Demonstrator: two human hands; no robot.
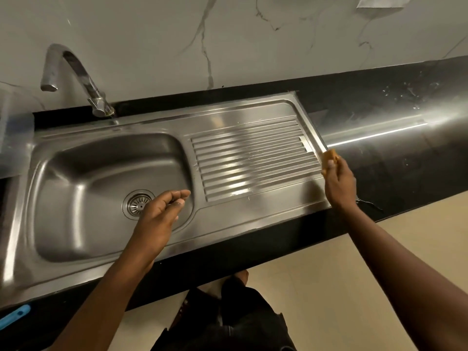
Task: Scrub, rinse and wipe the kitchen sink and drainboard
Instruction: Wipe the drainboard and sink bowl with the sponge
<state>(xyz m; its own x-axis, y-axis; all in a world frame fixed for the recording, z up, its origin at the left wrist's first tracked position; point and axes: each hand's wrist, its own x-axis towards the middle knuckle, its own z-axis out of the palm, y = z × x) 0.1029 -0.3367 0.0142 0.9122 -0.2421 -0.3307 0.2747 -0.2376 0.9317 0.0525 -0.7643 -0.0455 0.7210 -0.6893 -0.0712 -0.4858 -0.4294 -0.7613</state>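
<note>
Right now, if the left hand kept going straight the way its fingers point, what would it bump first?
Probably the drainboard. The left hand is over the sink with fingers aimed right at it. Its height is unclear, so it might pass just above it.

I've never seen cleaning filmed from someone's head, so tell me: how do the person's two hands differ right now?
The right hand pinches an orange sponge; the left hand holds nothing, its fingers loosely curled. The right hand is at the right edge of the drainboard; the left hand is over the sink basin, beside the drain. Both are bare.
</note>
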